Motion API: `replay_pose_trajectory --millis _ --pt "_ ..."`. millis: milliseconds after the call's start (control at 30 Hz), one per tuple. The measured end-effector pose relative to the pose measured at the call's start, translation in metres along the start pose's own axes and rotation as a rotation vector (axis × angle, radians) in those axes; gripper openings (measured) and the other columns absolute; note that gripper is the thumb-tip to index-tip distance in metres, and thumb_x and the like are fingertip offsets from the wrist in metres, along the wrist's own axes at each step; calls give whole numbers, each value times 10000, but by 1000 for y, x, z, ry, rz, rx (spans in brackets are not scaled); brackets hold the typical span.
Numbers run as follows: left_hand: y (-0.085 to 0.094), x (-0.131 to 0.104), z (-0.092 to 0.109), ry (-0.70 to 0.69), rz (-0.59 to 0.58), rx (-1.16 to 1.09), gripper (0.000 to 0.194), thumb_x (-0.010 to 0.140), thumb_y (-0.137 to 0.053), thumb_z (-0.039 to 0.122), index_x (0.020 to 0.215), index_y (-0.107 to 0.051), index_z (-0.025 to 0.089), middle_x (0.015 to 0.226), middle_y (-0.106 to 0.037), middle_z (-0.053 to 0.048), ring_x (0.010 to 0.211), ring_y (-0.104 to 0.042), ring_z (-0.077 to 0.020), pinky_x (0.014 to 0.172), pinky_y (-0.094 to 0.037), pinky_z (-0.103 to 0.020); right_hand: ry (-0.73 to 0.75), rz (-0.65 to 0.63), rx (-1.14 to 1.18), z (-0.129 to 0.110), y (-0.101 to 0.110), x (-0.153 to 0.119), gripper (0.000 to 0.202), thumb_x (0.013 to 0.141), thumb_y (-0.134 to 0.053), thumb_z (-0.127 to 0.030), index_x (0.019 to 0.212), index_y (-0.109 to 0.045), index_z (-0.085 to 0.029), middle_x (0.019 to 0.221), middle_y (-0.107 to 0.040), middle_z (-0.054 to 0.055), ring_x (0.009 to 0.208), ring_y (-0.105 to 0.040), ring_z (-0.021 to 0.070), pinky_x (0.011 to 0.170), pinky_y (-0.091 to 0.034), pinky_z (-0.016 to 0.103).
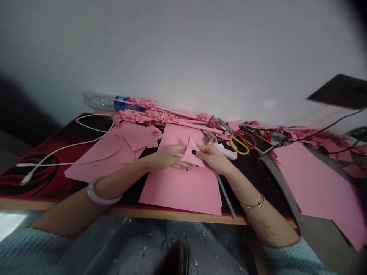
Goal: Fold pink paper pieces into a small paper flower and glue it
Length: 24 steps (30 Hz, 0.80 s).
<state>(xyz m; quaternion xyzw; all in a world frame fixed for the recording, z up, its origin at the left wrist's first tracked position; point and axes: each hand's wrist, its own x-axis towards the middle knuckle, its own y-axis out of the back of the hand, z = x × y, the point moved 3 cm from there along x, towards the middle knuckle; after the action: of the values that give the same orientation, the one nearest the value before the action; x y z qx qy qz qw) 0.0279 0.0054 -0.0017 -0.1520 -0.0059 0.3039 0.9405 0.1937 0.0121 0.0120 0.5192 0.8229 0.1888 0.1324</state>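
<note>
Between my two hands is a small folded piece of pink paper (191, 153), pointed at the top like a triangle. My right hand (213, 156) pinches its right side, the dark-nailed thumb lying on its face. My left hand (171, 157) holds its left edge, with the thumb at the lower left corner and some fingers stretched out beneath. Both hands are just above a large sheet of pink paper (180, 191) lying on the dark mat. Part of the folded piece is hidden behind my right thumb.
Scissors (242, 143) with yellow and red handles lie right of my hands, near a white-handled tool (228, 151) and a clear strip (226, 196). A white cable (71, 147) crosses the left. Paper flowers (160, 116), a plastic bottle (100, 101) and more pink sheets (318, 187) surround the work spot.
</note>
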Motion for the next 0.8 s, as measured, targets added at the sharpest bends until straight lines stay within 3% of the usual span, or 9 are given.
replay_pose_trajectory --millis 200,400,567,800 --pt "2 2 1 -16 19 -27 458 777 -588 211 1207 -439 167 1151 -578 -184 1037 -572 -279 896 -396 -445 14 148 -97 -2 6 -1 453 747 -541 -442 460 -325 -167 426 -258 -75 411 -210 40 413 -156 211" --pt "7 3 3 -35 135 -25 473 788 -566 204 1238 -428 157 1136 -591 -174 1048 -563 -287 910 -386 -443 -11 125 -25 -2 2 -2 341 824 -446 -424 595 -396 -177 460 -458 -47 378 -358 65 410 -264 202" --pt "9 5 3 -56 182 -37 452 786 -563 212 1217 -443 144 1142 -584 -177 1050 -558 -304 919 -383 -452 62 283 -325 -5 5 -1 440 846 -415 -422 486 -375 -172 397 -401 -36 417 -362 78 459 -267 219" --pt "14 7 5 -68 258 -53 358 776 -558 211 1120 -498 133 1155 -574 -166 1028 -576 -278 929 -397 -424 102 277 -366 -7 6 -1 358 861 -397 -346 548 -381 -172 463 -420 -36 469 -372 82 487 -263 214"
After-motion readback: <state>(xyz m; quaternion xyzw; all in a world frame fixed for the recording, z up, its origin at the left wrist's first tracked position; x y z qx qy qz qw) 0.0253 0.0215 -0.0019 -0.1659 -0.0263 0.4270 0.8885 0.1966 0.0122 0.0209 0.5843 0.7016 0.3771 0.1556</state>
